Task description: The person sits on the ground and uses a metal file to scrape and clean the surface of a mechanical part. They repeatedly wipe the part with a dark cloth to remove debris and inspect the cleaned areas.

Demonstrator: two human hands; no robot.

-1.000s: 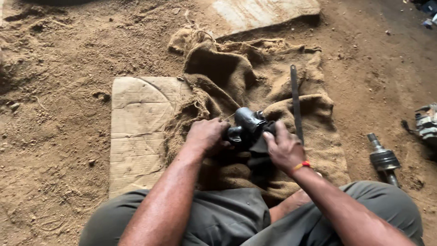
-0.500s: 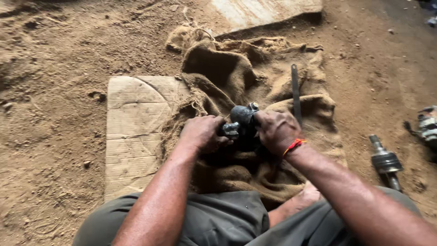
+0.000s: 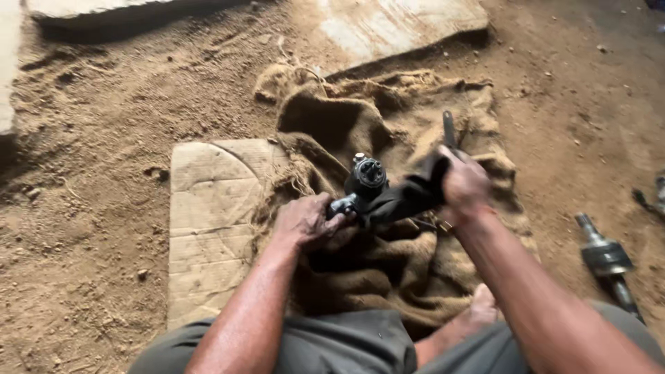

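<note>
nearest the camera are the person's knees in grey-green trousers [image 3: 346, 346] and a bare foot [image 3: 483, 305] poking out between them. just past that the left hand [image 3: 308, 221] is curled tight around the lower end of a dark greasy metal part [image 3: 370, 183], fingers pressed together on it. the part stands a bit tilted, its round capped end pointing up and away from the person, long axis running from the left hand up toward the top right. the right hand [image 3: 464, 183] is closed on a black rubber sleeve [image 3: 412, 197] that stretches off the part to the right, so it's pinching the far end of that. it all hovers just over a crumpled burlap sack [image 3: 388, 131] spread on the dirt floor [image 3: 104, 138].

compared to half a second back, the right hand has pulled away to the right and the sleeve now shows stretched out; before, both hands were bunched on the part.

left of the sack lies a flat piece of cardboard [image 3: 208, 208]. a thin dark bar [image 3: 448, 128] rests on the sack behind the right hand. off right on the dirt sits a metal shaft joint [image 3: 604, 256]. further back, a pale slab [image 3: 395, 24].
</note>
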